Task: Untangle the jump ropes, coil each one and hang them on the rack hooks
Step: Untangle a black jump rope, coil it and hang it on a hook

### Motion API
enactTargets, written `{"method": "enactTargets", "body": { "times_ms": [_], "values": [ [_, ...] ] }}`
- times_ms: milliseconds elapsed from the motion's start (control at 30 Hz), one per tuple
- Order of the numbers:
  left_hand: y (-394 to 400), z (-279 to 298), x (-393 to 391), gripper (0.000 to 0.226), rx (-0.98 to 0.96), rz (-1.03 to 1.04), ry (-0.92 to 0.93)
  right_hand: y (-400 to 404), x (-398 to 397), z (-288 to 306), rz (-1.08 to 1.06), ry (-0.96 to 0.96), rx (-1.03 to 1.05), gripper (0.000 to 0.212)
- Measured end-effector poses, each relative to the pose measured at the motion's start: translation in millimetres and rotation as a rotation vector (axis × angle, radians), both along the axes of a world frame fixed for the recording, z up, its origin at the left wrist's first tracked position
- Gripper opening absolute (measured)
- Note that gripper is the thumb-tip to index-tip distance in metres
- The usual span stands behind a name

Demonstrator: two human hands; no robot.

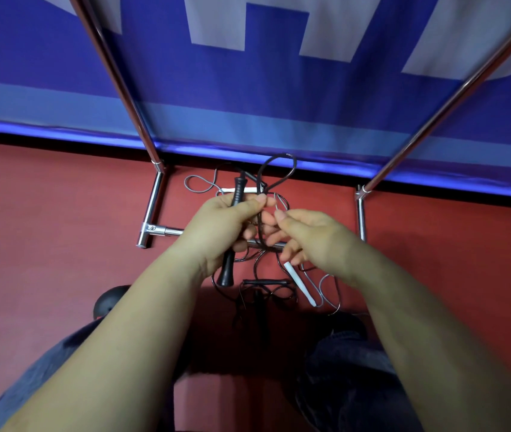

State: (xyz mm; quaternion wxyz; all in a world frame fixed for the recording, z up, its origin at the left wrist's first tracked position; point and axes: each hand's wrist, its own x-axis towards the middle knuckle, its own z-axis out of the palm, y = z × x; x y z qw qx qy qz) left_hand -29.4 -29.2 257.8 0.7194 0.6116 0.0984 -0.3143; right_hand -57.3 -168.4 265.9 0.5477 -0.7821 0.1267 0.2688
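Gripping a rigid black plastic rope handle (236, 194) in my left hand (223, 226), my right hand (307, 235) pinches its limp, snag-prone black cord (274, 169).

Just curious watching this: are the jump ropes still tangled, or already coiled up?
Still tangled. The ropes cross in loose loops on the floor, while the left hand grips a black handle and the right hand pinches a cord.

Glossy chrome rack (151, 210), matt black handle (238, 190)
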Motion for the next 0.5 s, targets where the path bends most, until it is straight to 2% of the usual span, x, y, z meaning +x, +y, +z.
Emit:
{"method": "enactTargets", "body": {
  "times_ms": [100,267,400,500],
  "values": [
    [0,4,1,0.017,-0.090,0.051,0.077,0,1,3,0.008,-0.039,0.059,0.024],
    [2,5,7,0.011,-0.242,0.237,0.207,-1,-8,-6,0.191,-0.056,-0.069,0.013],
    [1,3,6,0.012,-0.197,0.273,0.132,-8,-6,-9,0.148,-0.152,-0.229,0.015],
    [2,1,5,0.008,-0.097,0.228,0.009,-8,-1,-11,-0.033,-0.178,-0.167,0.018]
  ]
}}
